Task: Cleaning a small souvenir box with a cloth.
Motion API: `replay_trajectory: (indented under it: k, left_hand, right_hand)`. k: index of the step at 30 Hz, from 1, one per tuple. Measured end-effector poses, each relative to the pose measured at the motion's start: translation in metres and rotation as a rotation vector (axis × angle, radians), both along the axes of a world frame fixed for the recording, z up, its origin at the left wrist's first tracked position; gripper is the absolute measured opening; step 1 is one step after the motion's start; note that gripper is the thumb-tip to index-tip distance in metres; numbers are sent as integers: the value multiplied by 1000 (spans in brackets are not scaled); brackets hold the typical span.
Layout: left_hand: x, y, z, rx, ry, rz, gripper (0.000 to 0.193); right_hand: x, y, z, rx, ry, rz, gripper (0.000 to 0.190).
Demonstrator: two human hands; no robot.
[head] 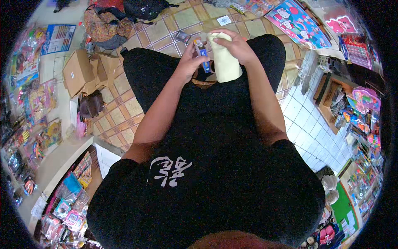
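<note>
My left hand [190,63] grips a small blue carton [204,60] with an orange-and-white upper end, held upright between thumb and fingers. Close beside it, my right hand [238,46] is closed around the top of a pale yellow folded cloth [228,63], which hangs down towards my lap. Both hands are above my crossed legs in black trousers [155,73]. Below the carton, a brown object [203,82] shows partly between my legs; the hands and cloth hide the rest. A small dark flat packet [182,36] lies on the floor just beyond my left hand.
Opened cardboard boxes [82,73] stand to my left on the plaid-patterned floor [116,116]. A patterned bag [105,26] and a black backpack [144,9] lie ahead. A white printed card [224,20] is on the floor. To the right are a wooden box [334,102] and packaged goods [362,119].
</note>
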State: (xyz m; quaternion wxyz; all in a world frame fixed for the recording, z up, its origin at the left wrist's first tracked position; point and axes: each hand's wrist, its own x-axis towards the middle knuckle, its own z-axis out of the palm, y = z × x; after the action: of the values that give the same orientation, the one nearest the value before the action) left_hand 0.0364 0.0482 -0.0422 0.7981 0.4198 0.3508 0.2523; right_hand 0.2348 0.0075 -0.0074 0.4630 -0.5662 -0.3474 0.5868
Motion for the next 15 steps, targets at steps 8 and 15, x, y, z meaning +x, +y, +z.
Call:
replay_trajectory:
  k: [8, 15]
  left_hand:
    - [1, -9, 15, -75, 61, -124, 65]
    - [-6, -5, 2, -167, 113, -207, 61]
  right_hand:
    - [-6, 2, -4, 190, -228, 293, 25]
    - [-6, 5, -17, 77, -410, 129, 26]
